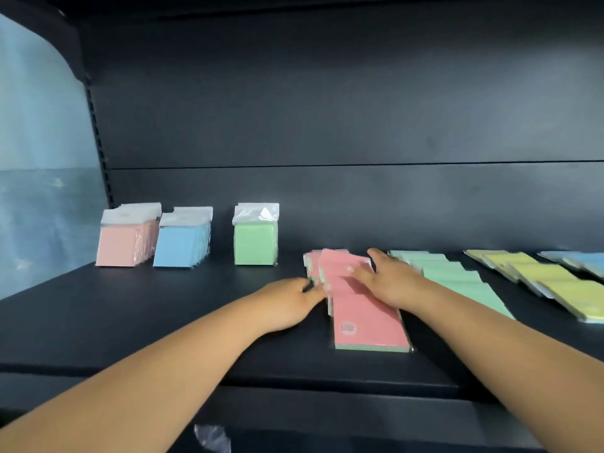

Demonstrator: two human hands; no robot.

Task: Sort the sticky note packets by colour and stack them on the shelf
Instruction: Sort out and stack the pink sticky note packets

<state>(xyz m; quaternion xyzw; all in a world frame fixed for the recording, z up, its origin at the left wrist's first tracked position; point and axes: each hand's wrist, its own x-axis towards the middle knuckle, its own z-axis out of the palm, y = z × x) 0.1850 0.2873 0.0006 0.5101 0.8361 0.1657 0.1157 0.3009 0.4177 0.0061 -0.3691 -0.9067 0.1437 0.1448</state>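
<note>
Pink flat plastic-wrapped packets [362,302], left hand [291,302] pinching edge, right hand [389,279] resting flat on top

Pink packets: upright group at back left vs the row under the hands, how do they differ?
The back-left pink group stands upright on edge, near the shelf's back panel; the pink row lies flat, fanned in overlapping steps toward the front. The upright group is untouched; the left hand meets the row's left edge and the right hand rests on top of it. The upright group shows clear wrapper flaps on top; motion blur hides any on the row. Both sit on the dark shelf.
</note>
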